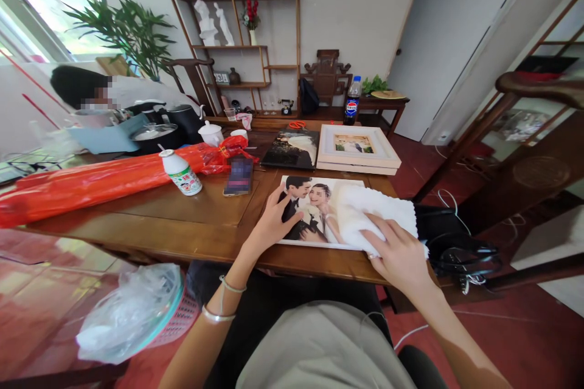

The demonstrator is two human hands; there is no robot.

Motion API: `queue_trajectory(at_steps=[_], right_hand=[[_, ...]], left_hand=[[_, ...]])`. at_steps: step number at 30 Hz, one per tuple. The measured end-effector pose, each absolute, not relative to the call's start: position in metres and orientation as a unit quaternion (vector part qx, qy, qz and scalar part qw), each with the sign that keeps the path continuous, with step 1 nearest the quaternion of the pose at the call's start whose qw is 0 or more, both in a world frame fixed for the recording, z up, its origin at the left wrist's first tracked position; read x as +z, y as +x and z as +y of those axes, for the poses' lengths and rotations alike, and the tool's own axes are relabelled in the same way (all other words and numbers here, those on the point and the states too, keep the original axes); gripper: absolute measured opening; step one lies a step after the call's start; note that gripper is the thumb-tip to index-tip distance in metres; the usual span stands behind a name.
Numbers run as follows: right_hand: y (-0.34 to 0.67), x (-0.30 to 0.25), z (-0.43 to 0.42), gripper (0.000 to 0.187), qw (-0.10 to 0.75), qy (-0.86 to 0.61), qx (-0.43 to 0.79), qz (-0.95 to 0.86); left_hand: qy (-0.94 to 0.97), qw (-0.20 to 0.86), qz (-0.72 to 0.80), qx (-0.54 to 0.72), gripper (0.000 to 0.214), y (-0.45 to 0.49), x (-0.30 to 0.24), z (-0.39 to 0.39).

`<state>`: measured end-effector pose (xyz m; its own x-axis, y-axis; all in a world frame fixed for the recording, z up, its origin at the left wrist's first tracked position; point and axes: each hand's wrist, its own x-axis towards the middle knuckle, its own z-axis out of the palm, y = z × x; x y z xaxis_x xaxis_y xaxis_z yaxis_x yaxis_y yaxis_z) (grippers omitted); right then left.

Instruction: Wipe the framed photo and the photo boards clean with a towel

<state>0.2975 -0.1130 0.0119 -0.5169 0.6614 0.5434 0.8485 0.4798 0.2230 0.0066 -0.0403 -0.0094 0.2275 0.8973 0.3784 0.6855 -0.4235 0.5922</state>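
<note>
Fingers [274, 199] of the left hand [268, 222] lie splayed, clasping nothing, on a flat wedding-photo panel [314, 213] atop the brown wooden table [214, 228], apparently steadying it. A white scalloped cloth [392, 203] covers its right end, gathered in the curled right hand [396, 250].

the clearest brand is on the cola bottle [351, 104]: its blue label carries the round red, white and blue pepsi emblem with the name across it, and the smaller white characters beneath are too small to make out. the white bottle [181, 173] wears a printed label with green on it, whose large characters are too blurred to read. on the shelf, the small white number blocks [221, 78] bear dark digits; a 3 can be read, the others are unclear. the screen of the phone [238, 176] is pixelated, so its content is illegible.
</note>
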Motion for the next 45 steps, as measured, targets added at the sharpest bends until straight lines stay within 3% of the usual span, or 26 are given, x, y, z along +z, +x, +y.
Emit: queue_trajectory(at_steps=[6, 12, 16, 25, 38, 45], right_hand=[[0.300, 0.017, -0.112, 0.038, 0.188, -0.439, -0.212, -0.852], [0.307, 0.035, -0.085, 0.030, 0.169, -0.397, -0.187, -0.882], [0.304, 0.038, -0.057, 0.021, 0.199, -0.366, -0.215, -0.883], [0.282, 0.033, -0.027, 0.044, 0.110, -0.437, -0.114, -0.885], [0.262, 0.042, -0.106, 0.035, 0.079, -0.309, -0.043, -0.947], [0.288, 0.046, -0.035, 0.044, 0.104, -0.398, -0.055, -0.910]], left_hand=[[0.806, 0.154, 0.466, 0.332, 0.049, 0.008, -0.004, -0.039], [0.816, 0.118, 0.470, 0.315, 0.046, 0.005, -0.007, -0.027], [0.821, 0.136, 0.472, 0.292, 0.048, 0.001, -0.012, -0.020], [0.831, 0.108, 0.464, 0.287, 0.048, 0.000, -0.021, -0.018], [0.805, 0.134, 0.484, 0.315, 0.052, 0.006, -0.012, -0.027], [0.793, 0.160, 0.498, 0.314, 0.052, 0.005, -0.008, -0.027]])
